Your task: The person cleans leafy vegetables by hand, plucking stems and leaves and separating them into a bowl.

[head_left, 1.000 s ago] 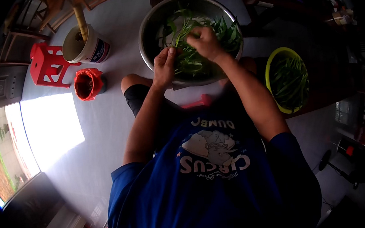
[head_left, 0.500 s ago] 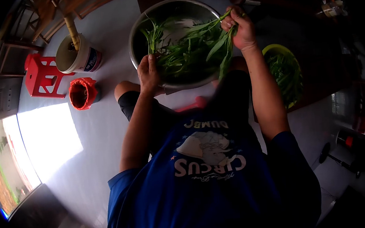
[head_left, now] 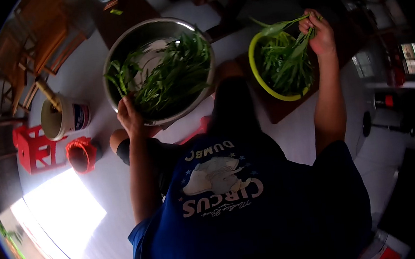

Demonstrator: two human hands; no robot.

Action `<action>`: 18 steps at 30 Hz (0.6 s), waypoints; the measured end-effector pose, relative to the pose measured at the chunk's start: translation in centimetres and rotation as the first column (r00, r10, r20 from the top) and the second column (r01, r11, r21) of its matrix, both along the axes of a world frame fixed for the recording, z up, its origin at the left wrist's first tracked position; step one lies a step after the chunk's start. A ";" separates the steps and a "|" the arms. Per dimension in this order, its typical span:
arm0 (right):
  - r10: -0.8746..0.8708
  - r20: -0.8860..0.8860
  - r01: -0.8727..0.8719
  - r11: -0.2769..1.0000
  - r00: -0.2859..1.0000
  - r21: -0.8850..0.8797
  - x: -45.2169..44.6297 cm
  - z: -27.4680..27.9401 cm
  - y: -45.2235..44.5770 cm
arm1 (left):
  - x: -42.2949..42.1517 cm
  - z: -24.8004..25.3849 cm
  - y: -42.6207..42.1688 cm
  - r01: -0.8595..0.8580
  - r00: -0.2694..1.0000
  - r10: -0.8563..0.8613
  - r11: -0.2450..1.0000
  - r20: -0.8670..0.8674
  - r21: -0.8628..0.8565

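Note:
A wide metal basin [head_left: 210, 91] in front of me holds a heap of water spinach [head_left: 173, 78] with long narrow leaves. At the basin's near left rim, my left hand [head_left: 130, 117] is closed around a small bunch of stalks that stand up from its fingers. My right hand [head_left: 319, 35] is raised over the right side of a yellow-green basket [head_left: 256, 71], closed on the stem ends of a few stalks. Their leaves hang down and left over more greens [head_left: 283, 68] inside the basket.
On the left stand a white bucket [head_left: 79, 116] with a bamboo stick, a red plastic stool [head_left: 34, 154] and a small bin lined with a red bag [head_left: 82, 155]. Wooden chairs [head_left: 48, 35] are behind them. Exercise weights [head_left: 389, 113] lie at the right.
My right hand has carried its stalks rightward from above the basin to above the basket. The view has turned right. My left hand still grips its bunch at the basin.

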State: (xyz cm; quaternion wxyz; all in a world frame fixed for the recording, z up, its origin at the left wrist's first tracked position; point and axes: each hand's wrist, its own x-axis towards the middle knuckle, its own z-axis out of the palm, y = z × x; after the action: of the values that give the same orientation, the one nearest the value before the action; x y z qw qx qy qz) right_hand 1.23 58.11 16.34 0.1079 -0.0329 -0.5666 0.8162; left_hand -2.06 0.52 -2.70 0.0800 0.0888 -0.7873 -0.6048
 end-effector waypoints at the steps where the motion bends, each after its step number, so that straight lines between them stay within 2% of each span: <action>1: -0.038 0.054 0.038 0.999 0.998 0.001 0.8 0.0 2.0 | 0.0 0.1 0.2 -0.001 1.000 0.001 1.000 0.012 0.018; 3: -0.144 0.185 0.142 0.990 0.972 0.027 2.3 -0.5 5.2 | -0.1 -0.2 0.2 0.016 1.000 -0.017 0.999 0.016 0.044; 4: -0.178 0.289 0.168 0.984 0.941 0.060 2.5 -1.7 6.9 | -0.1 -0.2 0.3 0.019 1.000 -0.019 1.000 0.003 0.001; 6: -0.236 0.481 0.202 0.972 0.845 0.122 2.8 -5.2 9.9 | -0.1 0.1 0.6 0.034 0.999 -0.034 0.999 0.001 -0.030; 8: -0.414 0.578 0.309 0.910 0.703 0.277 2.8 -8.4 9.2 | 0.1 1.1 1.1 0.047 0.999 -0.046 0.997 0.014 -0.067; 10: -0.638 0.549 0.301 0.755 0.540 0.582 2.3 -11.4 8.6 | 0.3 1.6 1.3 0.047 0.999 -0.045 0.993 0.025 -0.107; 12: -0.638 0.537 0.342 0.760 0.551 0.553 2.0 -13.4 7.9 | 0.2 1.7 1.3 0.049 0.999 -0.045 0.987 0.030 -0.153; 15: -0.693 0.474 0.216 0.661 0.543 0.719 2.2 -13.6 7.0 | 0.3 1.6 1.0 0.069 0.998 -0.070 0.985 0.000 -0.158; 18: -0.728 0.364 0.248 0.584 0.581 0.773 3.2 -13.1 6.2 | 0.2 1.4 1.0 0.060 0.998 -0.060 0.986 0.000 -0.154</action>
State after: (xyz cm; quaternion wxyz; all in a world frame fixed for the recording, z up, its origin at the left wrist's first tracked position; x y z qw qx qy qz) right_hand 4.41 64.32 3.19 0.1457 -0.4420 -0.7738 0.4297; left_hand -1.83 1.53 -1.35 0.0704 0.0571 -0.8338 -0.5445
